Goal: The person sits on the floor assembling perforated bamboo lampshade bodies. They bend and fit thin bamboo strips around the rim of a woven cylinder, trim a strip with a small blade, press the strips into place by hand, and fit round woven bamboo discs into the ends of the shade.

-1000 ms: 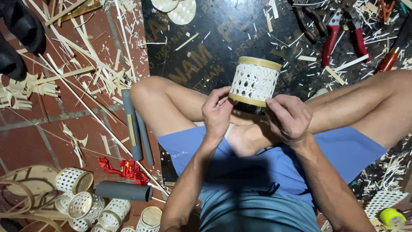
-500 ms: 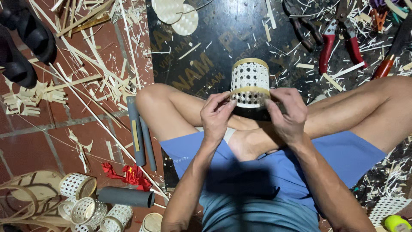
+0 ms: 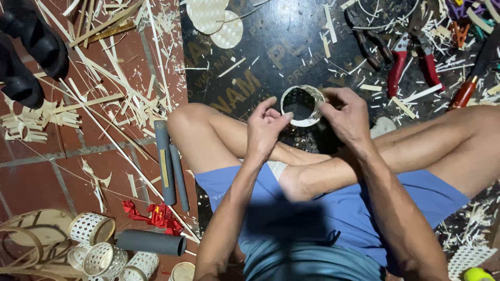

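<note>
We are counting two hands, the left hand [image 3: 265,127] and the right hand [image 3: 348,115], sharing one woven cylinder [image 3: 302,105] over the black board [image 3: 271,47]. We are seeing two flat woven discs [image 3: 216,21] lying at the board's top edge and one pair of red-handled pliers [image 3: 411,62] near its top right corner. On the brick floor [image 3: 47,171] we are counting three grey tubes [image 3: 166,161] and two black sandals [image 3: 28,52], and at least four more woven cylinders [image 3: 99,244] are clustering at the bottom left.
</note>
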The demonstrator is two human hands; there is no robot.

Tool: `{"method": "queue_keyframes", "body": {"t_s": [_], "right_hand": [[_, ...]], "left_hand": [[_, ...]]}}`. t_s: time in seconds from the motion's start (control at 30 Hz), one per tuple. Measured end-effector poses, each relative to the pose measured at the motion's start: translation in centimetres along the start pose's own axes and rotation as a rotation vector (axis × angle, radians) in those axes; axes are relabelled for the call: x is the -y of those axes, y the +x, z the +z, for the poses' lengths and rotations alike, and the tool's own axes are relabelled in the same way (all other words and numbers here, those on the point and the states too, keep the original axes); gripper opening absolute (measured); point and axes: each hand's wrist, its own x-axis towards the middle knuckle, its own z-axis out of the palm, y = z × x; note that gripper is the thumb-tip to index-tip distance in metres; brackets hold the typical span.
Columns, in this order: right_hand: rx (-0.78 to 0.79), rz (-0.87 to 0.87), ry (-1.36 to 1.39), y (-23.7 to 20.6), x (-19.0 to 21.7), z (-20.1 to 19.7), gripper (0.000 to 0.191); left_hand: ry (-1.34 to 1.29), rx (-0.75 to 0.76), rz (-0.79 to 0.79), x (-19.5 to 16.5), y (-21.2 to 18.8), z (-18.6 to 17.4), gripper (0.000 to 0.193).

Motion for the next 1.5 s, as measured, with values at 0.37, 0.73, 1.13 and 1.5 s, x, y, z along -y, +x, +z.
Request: {"method": "queue_keyframes", "body": {"t_s": [0.37,0.73,1.13,1.5], "right_hand": [[0.153,-0.069,-0.682,4.2,1.9,1.8,0.048],[0.121,-0.269,-0.825,4.2,1.4,1.8,0.032],[0.194,-0.284,-1.053,6.5,-0.2,3.6,0.017],[0.214,-0.268,-0.996,5.8,0.9,3.1,0.019]], "left_hand": [[1.382,0.119,0.640,-1.8,9.6,4.9,0.008],[1.202,0.203,0.629,0.1,10.1,4.1,0.014],[1.272,0.258,0.555,0.1,10.3,4.1,0.017],[1.170,0.319,0.446,-0.7,10.3,3.9,0.022]]}}
